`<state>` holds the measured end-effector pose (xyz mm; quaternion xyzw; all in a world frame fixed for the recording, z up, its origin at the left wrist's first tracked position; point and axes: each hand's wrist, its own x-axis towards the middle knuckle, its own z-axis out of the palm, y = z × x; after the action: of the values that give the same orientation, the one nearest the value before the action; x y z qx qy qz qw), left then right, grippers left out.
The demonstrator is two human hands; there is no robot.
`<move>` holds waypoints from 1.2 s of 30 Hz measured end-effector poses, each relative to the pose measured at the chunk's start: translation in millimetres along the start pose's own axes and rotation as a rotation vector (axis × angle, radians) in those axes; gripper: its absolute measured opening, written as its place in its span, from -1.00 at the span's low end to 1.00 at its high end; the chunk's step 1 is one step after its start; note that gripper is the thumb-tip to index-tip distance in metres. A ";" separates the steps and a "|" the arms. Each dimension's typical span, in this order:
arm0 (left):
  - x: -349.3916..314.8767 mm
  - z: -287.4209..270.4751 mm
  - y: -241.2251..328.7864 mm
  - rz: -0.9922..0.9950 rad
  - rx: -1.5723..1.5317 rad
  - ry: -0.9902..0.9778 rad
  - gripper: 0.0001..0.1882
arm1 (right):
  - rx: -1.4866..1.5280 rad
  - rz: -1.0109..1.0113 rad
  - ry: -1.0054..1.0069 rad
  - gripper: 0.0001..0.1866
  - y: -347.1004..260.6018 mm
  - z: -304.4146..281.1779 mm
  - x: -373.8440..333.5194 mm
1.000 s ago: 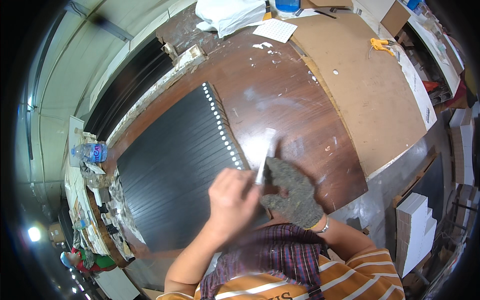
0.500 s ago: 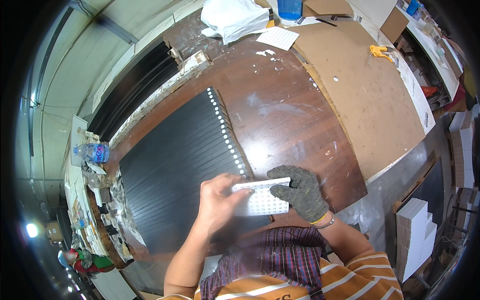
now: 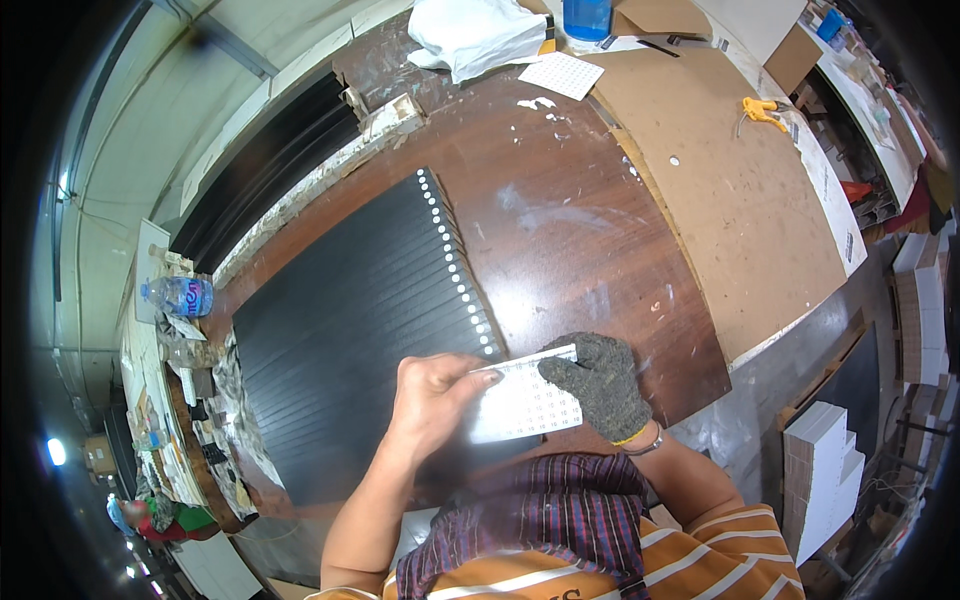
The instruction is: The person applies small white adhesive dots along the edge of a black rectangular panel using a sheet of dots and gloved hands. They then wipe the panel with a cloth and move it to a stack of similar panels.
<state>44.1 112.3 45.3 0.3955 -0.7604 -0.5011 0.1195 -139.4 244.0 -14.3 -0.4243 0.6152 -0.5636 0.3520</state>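
A white sticker sheet is being held over the near edge of a stack of black slats that is lying on the brown desk. The sheet is being pinched at its upper left corner by the bare left hand, with thumb and fingers closed narrowly on it. Its right edge is being gripped by the gloved right hand, the fingers being curled over it.

A row of white dots is already being shown along the right ends of the slats, from the far corner down to just beside the sheet. Judging from this, most of the visible ends have been dotted. Whether any ends under the sheet and hands are left bare cannot be told. Many dots are seemingly being kept on the sheet.

A second sheet is lying well apart, at the far side of the desk near a white cloth.
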 end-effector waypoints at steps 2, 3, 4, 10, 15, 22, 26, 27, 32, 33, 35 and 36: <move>1.7 -2.4 2.2 0.013 0.073 -0.010 -0.78 | 0.011 0.018 0.015 -0.82 3.2 0.9 -0.9; 3.1 -3.8 3.8 0.023 0.112 -0.009 -0.77 | 0.015 0.031 0.023 -0.82 4.5 1.4 -1.0; 4.7 -5.1 5.7 0.096 0.150 0.025 -0.76 | 0.012 0.025 0.029 -0.82 5.1 1.2 -1.3; 10.3 -7.3 16.3 0.168 0.285 0.027 -0.81 | -0.157 -0.088 -0.024 -0.83 0.8 -1.7 -2.6; 10.5 -1.4 15.2 0.142 0.301 -0.016 -0.86 | -0.225 -0.108 -0.047 -0.84 1.2 -0.9 -4.7; 4.4 6.0 4.7 0.192 0.400 -0.031 -0.89 | -0.244 -0.091 -0.060 -0.83 11.8 2.0 -14.2; 2.1 4.6 -8.5 0.072 0.289 -0.073 -0.90 | -0.222 -0.062 -0.045 -0.82 22.1 -1.0 -22.3; 3.1 3.5 -13.2 0.034 0.253 -0.073 -0.90 | -0.227 -0.052 -0.031 -0.81 25.2 -2.6 -25.3; 14.6 5.6 -37.9 -0.085 0.295 -0.126 -0.88 | -0.180 0.052 -0.031 -0.87 39.8 -10.6 -43.6; 16.6 8.3 -41.4 -0.062 0.336 -0.122 -0.88 | -0.140 0.123 -0.023 -0.86 42.2 -11.8 -46.1; 20.2 14.4 -45.7 -0.005 0.412 -0.116 -0.88 | -0.111 0.201 -0.023 -0.84 45.5 -13.4 -49.6; 22.0 17.3 -46.7 -0.016 0.465 -0.102 -0.88 | -0.147 0.152 -0.016 -0.83 46.5 -13.7 -50.3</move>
<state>42.1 99.3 -7.6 0.3926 -0.8572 -0.3328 -0.0177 -138.0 295.8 -61.1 -0.4058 0.6824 -0.4850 0.3665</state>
